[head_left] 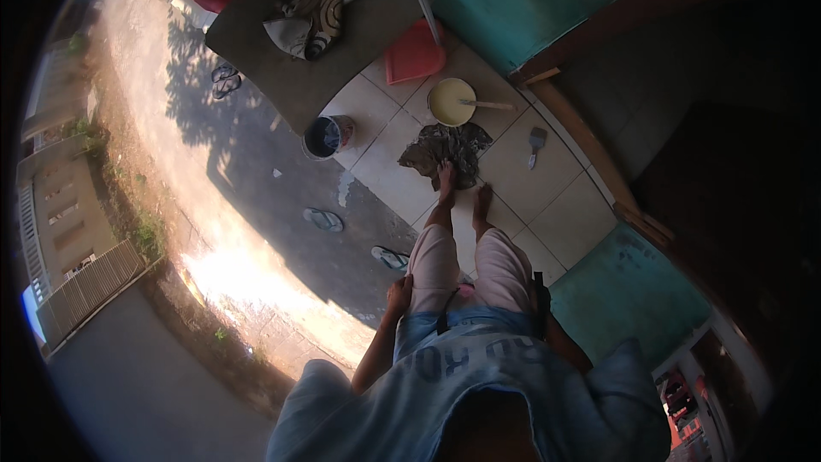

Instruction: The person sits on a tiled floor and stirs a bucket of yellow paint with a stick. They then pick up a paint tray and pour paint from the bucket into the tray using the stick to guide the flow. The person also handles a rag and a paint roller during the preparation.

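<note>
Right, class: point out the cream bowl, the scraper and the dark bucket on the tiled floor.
cream bowl (448, 103), head view, on the pale paste inside it.
scraper (536, 140), head view, on its blade end.
dark bucket (322, 138), head view, on its dark inside.

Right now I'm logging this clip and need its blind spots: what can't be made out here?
- Right hand: head view, mostly hidden behind the hip and a dark object; fingers unreadable.
- Left hand: rests on the thigh, too small to tell whether it grips.
- Bucket: contents lost in shadow.
- Bowl: pale contents, kind unclear.
- Right side of the view: too dark to read.
</note>
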The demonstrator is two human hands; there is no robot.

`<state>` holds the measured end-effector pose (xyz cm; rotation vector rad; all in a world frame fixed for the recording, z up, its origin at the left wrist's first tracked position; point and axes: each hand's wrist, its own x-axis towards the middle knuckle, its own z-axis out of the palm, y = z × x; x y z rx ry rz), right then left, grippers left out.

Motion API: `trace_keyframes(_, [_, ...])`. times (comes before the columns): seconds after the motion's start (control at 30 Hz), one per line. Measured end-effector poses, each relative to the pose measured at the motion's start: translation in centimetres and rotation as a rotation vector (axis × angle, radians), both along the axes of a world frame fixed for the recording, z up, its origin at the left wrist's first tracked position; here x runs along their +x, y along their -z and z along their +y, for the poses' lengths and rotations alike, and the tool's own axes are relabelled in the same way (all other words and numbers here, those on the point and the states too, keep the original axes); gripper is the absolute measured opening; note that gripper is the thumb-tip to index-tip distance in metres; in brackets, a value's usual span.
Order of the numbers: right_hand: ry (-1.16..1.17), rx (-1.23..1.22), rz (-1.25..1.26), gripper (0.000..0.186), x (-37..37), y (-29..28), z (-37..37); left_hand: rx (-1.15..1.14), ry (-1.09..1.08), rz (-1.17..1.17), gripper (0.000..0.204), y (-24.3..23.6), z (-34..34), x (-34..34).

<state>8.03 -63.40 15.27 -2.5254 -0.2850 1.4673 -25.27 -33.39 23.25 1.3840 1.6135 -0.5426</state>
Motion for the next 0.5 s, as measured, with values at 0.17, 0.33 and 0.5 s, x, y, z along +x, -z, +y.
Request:
trace_keyframes(0.17, [-0.012,0.034,0.016,0.029,-1.7,-0.4,4.9,0.027,-0.049,-0.022,0.06,0.5,1.1,-5.1])
trace_keyframes(0.33, [0.02,0.028,-0.029,0.028,-4.1,-1.1,8.3,0.013,0.142,-0.077,0.058,2.7,2.3,-14.1])
trace_keyframes(0.5, [0.027,0.091,-0.068,0.028,-8.1,0.6,10.5,-0.039,-0.09,-0.068,0.054,2.5,5.1,-17.9])
